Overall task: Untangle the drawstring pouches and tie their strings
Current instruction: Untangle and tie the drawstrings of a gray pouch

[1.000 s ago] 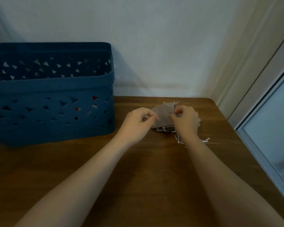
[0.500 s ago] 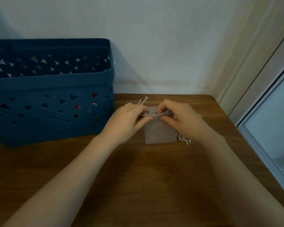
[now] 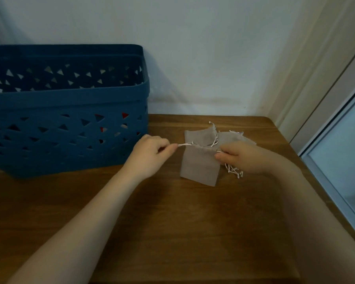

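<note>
We note a wooden counter (image 3: 172, 232) set against a pale wall (image 3: 193, 48), with a window frame (image 3: 336, 152) along its right edge. At the far left of the counter stands a dark blue plastic basket (image 3: 66, 128), its walls pierced by triangular cut-outs; something red shows through a few of them, but we cannot tell what it is.

Right of the basket, near the counter's back edge, lie grey drawstring pouches. The nearest pouch (image 3: 199, 167) lies flat, its mouth turned away from us. Behind it sits a second pouch (image 3: 199, 137), and a third pouch (image 3: 234, 138) lies partly under the right hand (image 3: 248, 158). Loose white string ends (image 3: 234, 171) bunch up just beside that hand.

The left hand (image 3: 150, 154) has its grip pinched on the white drawstring (image 3: 186, 144) coming off the left corner of the nearest pouch. The right hand's grip is pinched at the right corner of the same mouth; we cannot tell whether it holds string or cloth.
</note>
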Available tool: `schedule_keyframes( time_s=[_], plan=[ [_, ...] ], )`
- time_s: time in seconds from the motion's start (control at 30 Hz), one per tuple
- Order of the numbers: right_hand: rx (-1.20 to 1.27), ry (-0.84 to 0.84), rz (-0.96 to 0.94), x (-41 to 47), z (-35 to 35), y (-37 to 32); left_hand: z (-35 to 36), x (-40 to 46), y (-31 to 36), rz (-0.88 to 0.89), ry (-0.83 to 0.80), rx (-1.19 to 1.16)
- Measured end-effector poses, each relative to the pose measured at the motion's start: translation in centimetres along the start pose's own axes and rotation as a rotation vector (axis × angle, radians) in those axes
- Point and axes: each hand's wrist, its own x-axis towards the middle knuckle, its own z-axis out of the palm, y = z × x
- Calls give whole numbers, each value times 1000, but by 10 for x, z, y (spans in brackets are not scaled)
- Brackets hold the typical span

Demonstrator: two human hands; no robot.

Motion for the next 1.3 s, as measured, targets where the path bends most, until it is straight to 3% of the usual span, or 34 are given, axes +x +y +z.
schedule_keyframes(
  time_s=[0.07, 0.2, 0.33, 0.47, 0.57, 0.63, 0.7, 0.8, 1.0, 1.13, 1.3],
  plan=[
    [245, -23, 34, -7, -3, 8, 0, -4, 3, -157, 26, -261],
    [677, 307, 5, -5, 3, 20, 8, -6, 6, -429, 101, -969],
    [1579, 452, -254, 1, 16, 6, 13, -4, 14, -438, 137, -1925],
    [2183, 489, -364, 9, 14, -14, 23, -4, 21, -352, 131, -2187],
    [2350, 515, -346, 8, 12, -12, 21, -2, 13, -381, 170, -2135],
    [2250, 521, -200, 8, 15, -8, 18, -2, 9, -437, 208, -2037],
    [2045, 511, -58, 10, 20, -9, 17, -2, 9, -476, 211, -1915],
    [1711, 475, -13, 12, 21, -15, 16, -3, 18, -454, 140, -1581],
    [994, 377, -47, 2, 18, -41, -4, 4, 43, -150, 22, -858],
    [1016, 247, -157, -3, 24, -55, -14, 11, 58, -74, 74, -754],
    [1128, 331, -128, 1, 27, -59, -12, 11, 58, -238, 289, -919]
  ],
)
